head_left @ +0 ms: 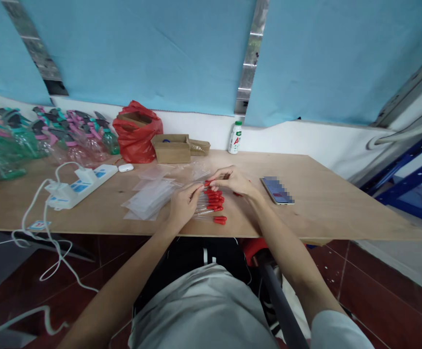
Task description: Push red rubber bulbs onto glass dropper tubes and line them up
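Note:
Glass droppers with red rubber bulbs (pixel 214 198) lie in a row on the wooden table in front of me, their clear tubes pointing left. Above the row, my right hand (pixel 235 181) pinches a dropper (pixel 207 183) near its red bulb. My left hand (pixel 185 202) is closed, thumb against fingers, on the tube side of that same dropper. Closer to the table's front edge lie a couple more droppers (pixel 219 220), apart from the row. Left of my left hand is a spread of clear plastic bags (pixel 147 201).
A white power strip (pixel 83 186) with cables stands at left, near a white earbud case (pixel 125 167). Behind are spray bottles (pixel 76 145), a red plastic bag (pixel 138 140), a cardboard box (pixel 171 149) and a white bottle (pixel 235 138). A phone (pixel 277 190) lies at right.

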